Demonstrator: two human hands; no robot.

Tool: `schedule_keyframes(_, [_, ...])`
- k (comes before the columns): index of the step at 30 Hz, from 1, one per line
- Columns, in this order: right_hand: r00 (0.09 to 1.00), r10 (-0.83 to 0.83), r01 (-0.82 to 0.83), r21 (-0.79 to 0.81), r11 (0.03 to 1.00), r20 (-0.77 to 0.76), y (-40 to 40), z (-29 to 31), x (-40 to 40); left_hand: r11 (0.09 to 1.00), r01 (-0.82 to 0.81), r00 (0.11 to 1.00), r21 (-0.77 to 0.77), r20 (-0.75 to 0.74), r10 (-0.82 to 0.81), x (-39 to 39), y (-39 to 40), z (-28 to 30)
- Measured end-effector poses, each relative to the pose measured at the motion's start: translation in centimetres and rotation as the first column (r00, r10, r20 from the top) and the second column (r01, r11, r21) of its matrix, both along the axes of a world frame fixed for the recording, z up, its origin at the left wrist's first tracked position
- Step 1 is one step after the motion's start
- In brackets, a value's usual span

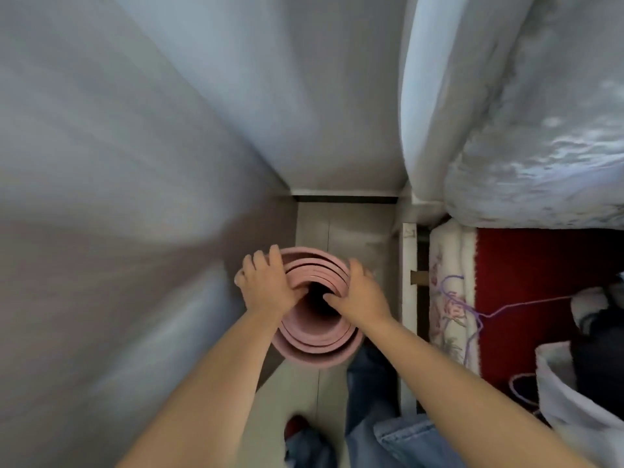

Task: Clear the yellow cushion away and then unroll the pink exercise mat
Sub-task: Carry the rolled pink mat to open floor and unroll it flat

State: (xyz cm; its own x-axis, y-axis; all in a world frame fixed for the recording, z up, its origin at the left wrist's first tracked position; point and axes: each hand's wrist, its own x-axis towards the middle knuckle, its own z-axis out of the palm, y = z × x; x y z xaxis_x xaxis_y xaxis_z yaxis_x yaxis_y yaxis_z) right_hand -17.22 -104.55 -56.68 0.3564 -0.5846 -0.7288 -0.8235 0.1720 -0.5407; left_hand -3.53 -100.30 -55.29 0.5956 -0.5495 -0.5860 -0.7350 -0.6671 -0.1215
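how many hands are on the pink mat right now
2. The left hand grips the left side of the rolled mat's top rim, and the right hand grips the right side, its thumb reaching into the hollow centre.

You look straight down on the rolled mat (317, 342), standing on end at the frame's lower centre on the floor (358, 238). Your left hand (266, 285) grips its left rim, your right hand (361, 292) its right rim. A wall (101, 197) fills the left half. A bed (540, 113) occupies the upper right, with a folded blanket (449, 298) below it.
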Motion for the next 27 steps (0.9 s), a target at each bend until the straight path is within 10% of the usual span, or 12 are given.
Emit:
schedule_keyframes(8, [0.971,0.217,-0.231,-0.140,0.963,-0.103,1.7,-1.4,0.7,0.982,-0.188,0.933,0.010,-0.309,0.182,1.3,4.2,-1.4])
schedule_keyframes(19, [0.907,0.398,-0.419,-0.209,0.884,-0.135,10.2,4.5,-2.1,0.993,-0.121,0.948,-0.007,-0.299,0.113,-2.0,15.4,3.7])
schedule_keyframes(27, [0.737,0.632,-0.673,-0.353,0.650,-0.241,26.0,12.6,-3.4,0.911,-0.402,0.825,-0.094,-0.470,0.315,-6.8,35.1,11.5])
